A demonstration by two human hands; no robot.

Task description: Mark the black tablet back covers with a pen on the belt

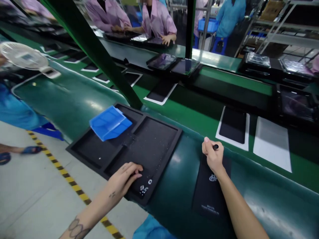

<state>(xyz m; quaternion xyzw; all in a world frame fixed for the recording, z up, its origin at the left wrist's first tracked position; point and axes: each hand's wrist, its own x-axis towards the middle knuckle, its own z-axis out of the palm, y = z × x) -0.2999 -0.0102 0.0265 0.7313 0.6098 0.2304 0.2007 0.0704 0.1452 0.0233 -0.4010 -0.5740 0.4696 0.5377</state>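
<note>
My left hand [124, 179] rests curled on a black foam tray [154, 142], close to several small round metal parts [144, 188] lying on the foam. Nothing shows between its fingers. A blue plastic piece [109, 122] lies across the tray's far compartment. My right hand [213, 157] pinches a short black tool [215, 147], and only its end shows above my fingers. Under that hand lies a flat black device [210, 192] with a printed logo and small text, on the green conveyor belt [174, 159].
Black devices on white sheets [233, 126] lie along the belt, beside a bare white sheet [271, 142]. A green post [92, 56] rises behind the tray. Across the line, co-workers in pink smocks [157, 20] handle devices. A fan [23, 55] stands at left, above yellow-black floor tape [72, 186].
</note>
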